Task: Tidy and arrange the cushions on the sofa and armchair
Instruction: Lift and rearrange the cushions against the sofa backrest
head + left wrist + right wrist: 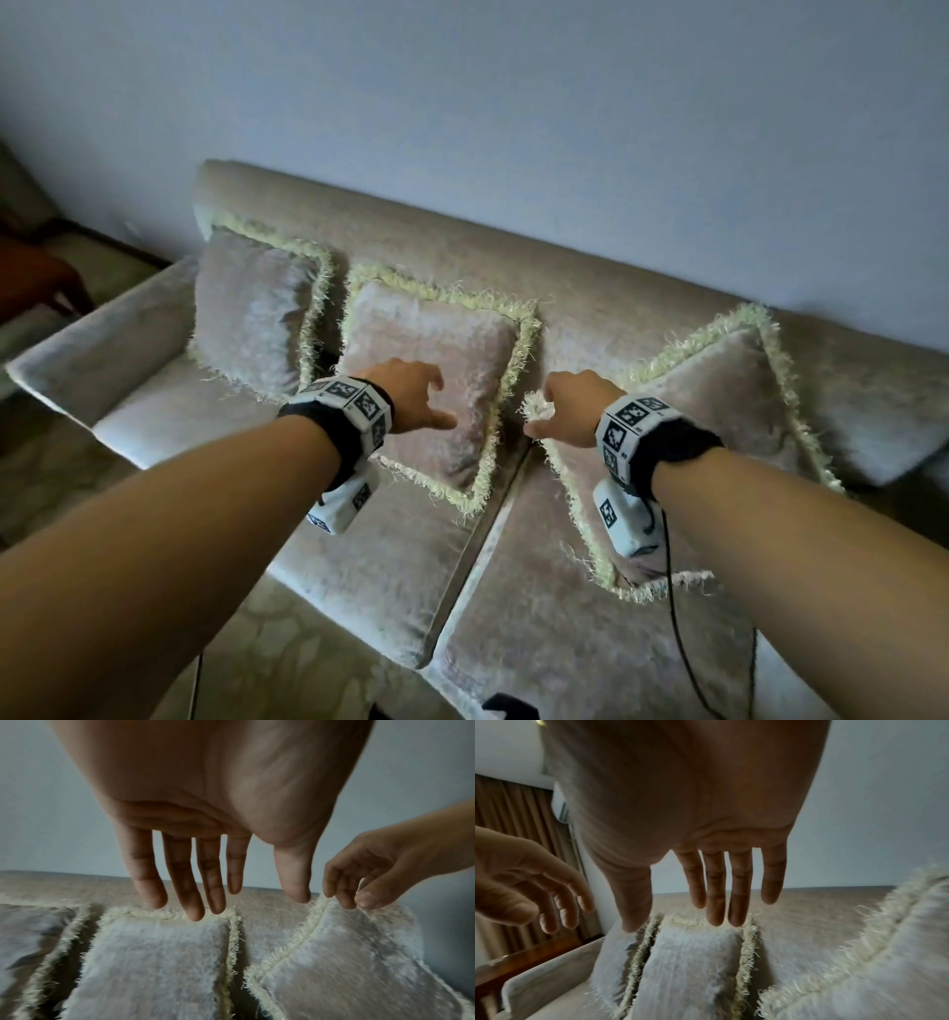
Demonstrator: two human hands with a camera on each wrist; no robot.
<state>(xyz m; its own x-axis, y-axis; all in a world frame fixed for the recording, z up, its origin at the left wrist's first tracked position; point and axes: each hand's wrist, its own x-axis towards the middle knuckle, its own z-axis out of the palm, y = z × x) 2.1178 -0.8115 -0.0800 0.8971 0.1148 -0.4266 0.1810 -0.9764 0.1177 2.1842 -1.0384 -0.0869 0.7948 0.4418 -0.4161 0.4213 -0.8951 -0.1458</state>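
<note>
Against the pale wall, on the long beige velvet sofa (590, 288): three square grey-pink plush cushions edged in cream fringe. Largest in view, the right-hand fringed cushion (719, 390), slumped askew against the backrest with one corner thrust toward the seat seam. Next, the middle fringed cushion (462, 349), propped against the backrest and tilted, just beside the far-left fringed cushion (246, 318), upright against the armrest end.

Above the middle one, the left hand (405, 395), fingers spread and straight, gripping nothing, hovering just off the plush. At the near corner of the right-hand one, the right hand (570, 411), fingers loose and parted, brushing the fringe, nothing pinched as far as the right wrist view shows.

Likely risks: lifting by the cream fringe corner (536, 411) alone, tugging threads loose or letting the slack cushion swing and flop forward off the seat. Pushing the middle one sideways, knocking its neighbour out of line. Leaving uneven gaps along the backrest
</note>
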